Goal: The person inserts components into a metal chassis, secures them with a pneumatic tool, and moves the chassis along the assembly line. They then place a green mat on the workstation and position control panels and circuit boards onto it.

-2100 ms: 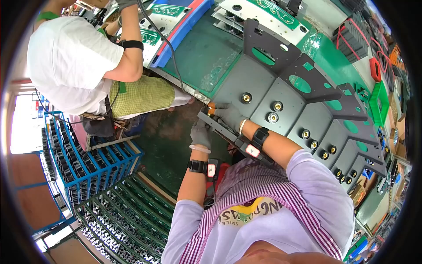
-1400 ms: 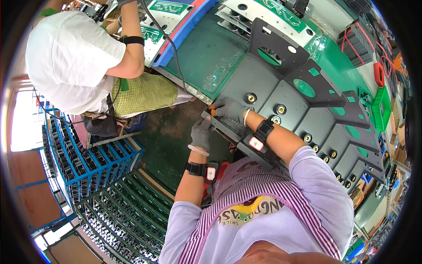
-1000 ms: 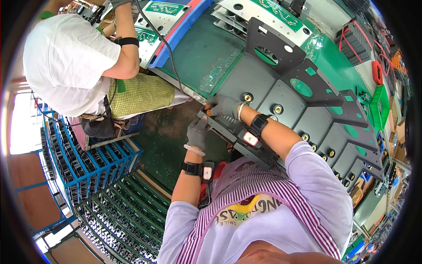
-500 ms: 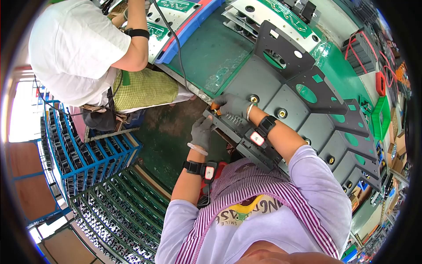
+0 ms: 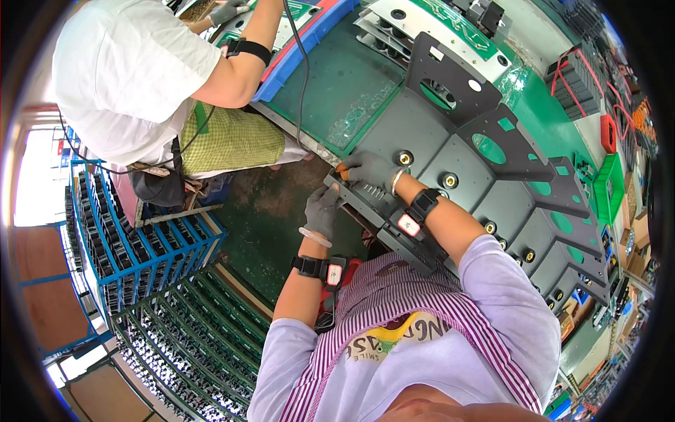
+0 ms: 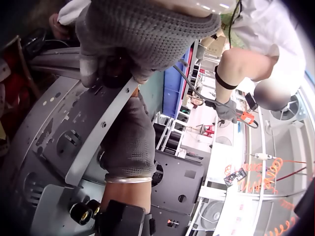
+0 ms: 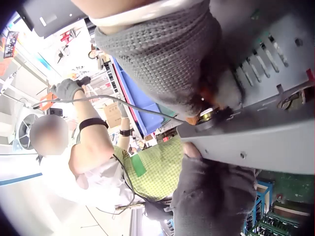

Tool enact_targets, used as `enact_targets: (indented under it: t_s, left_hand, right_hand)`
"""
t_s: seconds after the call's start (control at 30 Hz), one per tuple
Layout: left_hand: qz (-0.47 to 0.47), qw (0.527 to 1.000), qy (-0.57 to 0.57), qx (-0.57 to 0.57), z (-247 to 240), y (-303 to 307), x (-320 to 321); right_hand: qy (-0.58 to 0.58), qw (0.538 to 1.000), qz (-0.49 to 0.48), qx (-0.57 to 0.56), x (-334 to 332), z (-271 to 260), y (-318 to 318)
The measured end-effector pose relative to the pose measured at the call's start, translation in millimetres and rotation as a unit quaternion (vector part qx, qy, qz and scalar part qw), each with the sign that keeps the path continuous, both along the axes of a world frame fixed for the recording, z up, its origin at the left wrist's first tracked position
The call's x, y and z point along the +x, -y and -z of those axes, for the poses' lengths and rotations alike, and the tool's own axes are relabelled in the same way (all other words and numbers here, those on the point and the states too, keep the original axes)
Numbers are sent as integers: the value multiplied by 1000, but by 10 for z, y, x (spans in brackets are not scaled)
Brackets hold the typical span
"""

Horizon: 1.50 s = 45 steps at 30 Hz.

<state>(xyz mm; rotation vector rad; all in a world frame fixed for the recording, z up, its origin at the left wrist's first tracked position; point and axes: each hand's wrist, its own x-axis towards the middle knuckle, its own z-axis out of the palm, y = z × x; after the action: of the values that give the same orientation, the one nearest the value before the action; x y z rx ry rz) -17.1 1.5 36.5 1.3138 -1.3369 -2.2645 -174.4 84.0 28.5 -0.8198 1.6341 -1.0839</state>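
Change, hands: hardly any. Compared with two seconds ago, my right hand [image 5: 369, 171] remains at the far end of the grey slotted panel [image 5: 367, 202] and my left hand [image 5: 322, 211] remains on its near edge. Only small shifts show between the pictures.
Change, neighbour: the worker in the white shirt [image 5: 126, 77] has swung a forearm [image 5: 239, 70] up and away toward the blue tray [image 5: 302, 46], with the black cable [image 5: 302, 70] following.
Reading: I judge the work is paused on one fiddly spot at the panel's end, not moving along.
Grip, left: gloved fingers are curled round the panel's flange [image 6: 98, 142] from below, a firm hold.
Grip, right: fingers are bent down over the panel's end, closed on it.
Panel position: held in the air between my body and the bench edge, slanting, just beside the row of dark bent plates [image 5: 415, 133] with brass bushings [image 5: 404, 158].
Hard to make out: an orange and brass speck [image 7: 206, 115] sits under my right fingertips. I cannot tell whether it is glove coating, a nut or a bushing.
Hidden: the wrist camera [image 5: 408, 225] and my forearm cover the panel's lower half, and my left palm hides its near edge.
Cut off: the far plates run out of view at the right.
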Motion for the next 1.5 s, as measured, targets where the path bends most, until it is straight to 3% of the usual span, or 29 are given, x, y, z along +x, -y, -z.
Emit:
enact_targets:
  t_s: [0.07, 0.17, 0.27, 0.37, 0.47, 0.5, 0.6, 0.7, 0.8, 0.9, 1.0, 1.1, 1.4, 1.5]
  left_hand:
    - [-2, 1000, 1, 0, -29, -17, -9]
    - [-6, 1000, -3, 0, -14, -18, -18]
    - [8, 1000, 10, -6, -61, -15, -19]
    - [17, 997, 55, -54, 70, 18, 9]
    - [38, 998, 23, -45, 105, 34, 42]
    - [30, 998, 28, -44, 160, 36, 48]
    - [10, 999, 26, -40, 236, 44, 42]
    - [3, 999, 7, -34, 189, 11, 31]
    - [5, 999, -1, -45, 336, 54, 68]
    - [1, 999, -22, -25, 207, 13, 41]
    - [10, 999, -35, -7, 107, 0, 31]
    - [-4, 1000, -27, 1, 94, -14, 32]
    - [27, 999, -28, -29, 210, 34, 46]
    - [20, 999, -35, -17, 198, 13, 33]
  right_hand:
    - [-115, 990, -46, 66, -16, -184, 68]
    - [-187, 979, -4, 79, 73, 62, 166]
    - [-202, 973, 10, 112, 107, -64, 157]
    - [58, 988, -12, 144, -30, -254, -8]
    - [-28, 987, 74, 140, -24, 97, -12]
    - [-112, 986, 6, 122, -16, -31, -26]
    - [-38, 987, 17, 155, 69, -198, -48]
    - [-30, 979, 90, 178, -48, -397, -104]
    - [-206, 963, 101, 141, 4, -250, -113]
    - [-363, 932, -17, -11, 46, -16, -117]
    - [-427, 901, -59, -42, 141, 54, -84]
    - [-477, 874, -91, -6, 118, 21, -87]
    - [-434, 900, -31, 12, 111, -22, -143]
    - [-514, 850, -97, -63, 103, 94, -93]
